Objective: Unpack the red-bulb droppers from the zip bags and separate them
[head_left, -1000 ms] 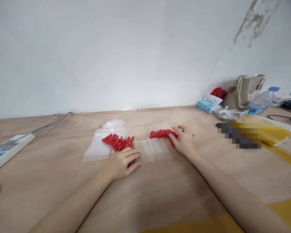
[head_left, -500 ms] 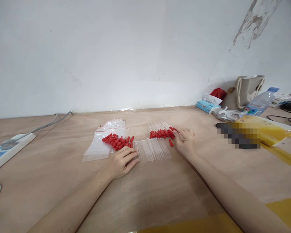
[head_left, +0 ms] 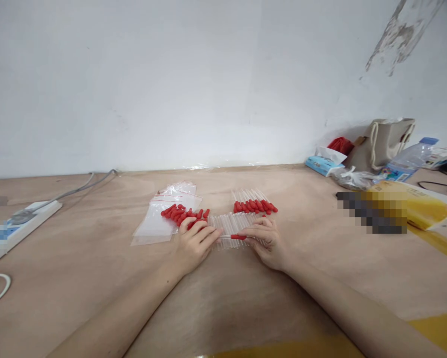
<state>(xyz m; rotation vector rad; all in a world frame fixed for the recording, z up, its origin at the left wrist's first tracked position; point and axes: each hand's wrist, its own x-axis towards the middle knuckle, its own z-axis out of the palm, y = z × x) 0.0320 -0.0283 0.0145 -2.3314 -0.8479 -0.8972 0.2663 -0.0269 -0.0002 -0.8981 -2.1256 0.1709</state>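
Between my fingertips a thin clear dropper tube [head_left: 225, 236] and a red rubber dropper bulb [head_left: 238, 237] lie in line, the tube's end meeting the bulb's mouth. My left hand [head_left: 194, 244] pinches the tube; my right hand [head_left: 268, 244] pinches the bulb's rounded end. Under and behind both hands lies a row of loose clear tubes [head_left: 233, 223]. A pile of loose red bulbs [head_left: 177, 214], partly hidden by my left hand, rests on clear zip bags [head_left: 151, 226]. Beyond my right hand, droppers with red bulbs fitted [head_left: 254, 205] lie side by side, tubes pointing to the wall.
A power strip [head_left: 33, 219] with a grey cable stands at the left. Along the right are a tissue pack [head_left: 323, 164], a cloth bag [head_left: 386, 144], a plastic bottle [head_left: 410, 161] and a yellow packet [head_left: 410, 201]. The wall closes off the table's back.
My right hand has moved left and nearer from the fitted droppers, and now holds a bulb. My left hand has risen slightly from the tubes with one tube in its fingers.
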